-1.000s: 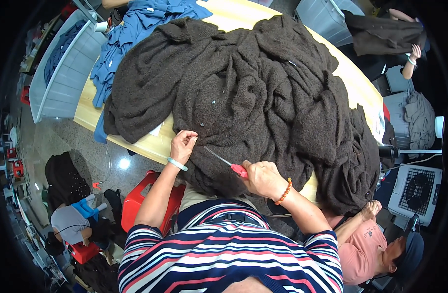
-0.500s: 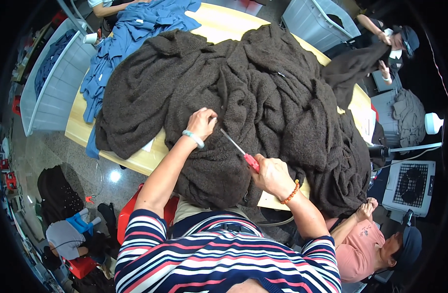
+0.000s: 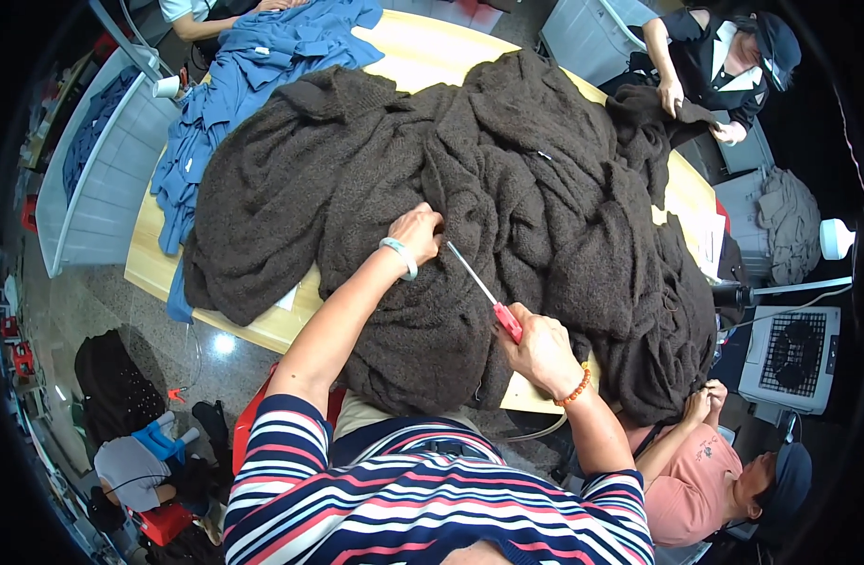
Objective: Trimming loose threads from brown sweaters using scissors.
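Note:
A heap of dark brown knit cloth [image 3: 376, 169] spreads over most of the table before me. My left hand [image 3: 415, 233], a pale bangle at its wrist, rests on the middle of the heap with the fingers curled and pinched at the cloth. My right hand [image 3: 537, 353], with an orange bead bracelet, is closed round a screwdriver-like tool [image 3: 507, 321] with a red handle and a thin metal shaft. The shaft points up and left, its tip close to my left fingertips. Whether the tip touches the cloth, I cannot tell.
The wooden table [image 3: 432, 42] shows at its far edge. Blue garments [image 3: 281, 47] lie at the far left, beside a grey bin [image 3: 98, 160]. A co-worker [image 3: 724, 56] handles dark cloth at the far right; another person in pink [image 3: 700, 480] sits close on my right.
Both my hands have shifted to the right, the left one also farther away, and the red-handled tool has moved along. The far-right co-worker has leaned in and drawn the dark cloth nearer.

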`<state>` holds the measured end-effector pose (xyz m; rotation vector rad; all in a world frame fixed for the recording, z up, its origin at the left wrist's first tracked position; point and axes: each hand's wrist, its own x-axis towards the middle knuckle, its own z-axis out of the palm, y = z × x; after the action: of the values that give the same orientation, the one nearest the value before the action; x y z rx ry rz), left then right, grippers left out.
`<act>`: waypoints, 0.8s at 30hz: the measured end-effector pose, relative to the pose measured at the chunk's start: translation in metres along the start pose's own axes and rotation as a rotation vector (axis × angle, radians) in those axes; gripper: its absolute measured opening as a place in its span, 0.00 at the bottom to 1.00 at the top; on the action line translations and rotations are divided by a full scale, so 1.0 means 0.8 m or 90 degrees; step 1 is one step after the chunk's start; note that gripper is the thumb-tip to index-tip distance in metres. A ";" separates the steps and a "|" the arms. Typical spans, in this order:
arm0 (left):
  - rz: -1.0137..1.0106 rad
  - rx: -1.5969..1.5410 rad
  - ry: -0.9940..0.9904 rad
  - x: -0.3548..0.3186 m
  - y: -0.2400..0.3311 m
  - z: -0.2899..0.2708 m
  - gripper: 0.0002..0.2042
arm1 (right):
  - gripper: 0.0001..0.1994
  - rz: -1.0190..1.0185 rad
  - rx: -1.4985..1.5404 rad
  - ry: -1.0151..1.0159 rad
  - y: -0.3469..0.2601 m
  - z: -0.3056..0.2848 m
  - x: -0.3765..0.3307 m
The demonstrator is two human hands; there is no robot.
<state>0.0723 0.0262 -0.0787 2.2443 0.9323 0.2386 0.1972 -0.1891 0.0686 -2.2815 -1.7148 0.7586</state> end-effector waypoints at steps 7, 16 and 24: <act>0.003 -0.120 0.011 -0.010 0.008 0.006 0.14 | 0.09 0.026 -0.047 -0.027 0.008 -0.002 -0.002; 0.018 -0.291 0.013 0.016 -0.018 0.048 0.16 | 0.10 0.011 -0.100 0.014 0.011 -0.010 -0.002; -0.012 -0.403 0.001 0.018 -0.003 0.060 0.17 | 0.11 0.052 -0.098 0.018 0.017 -0.001 -0.021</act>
<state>0.1009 0.0120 -0.1176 1.6496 0.7445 0.4568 0.2054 -0.2091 0.0680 -2.4650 -1.7326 0.6245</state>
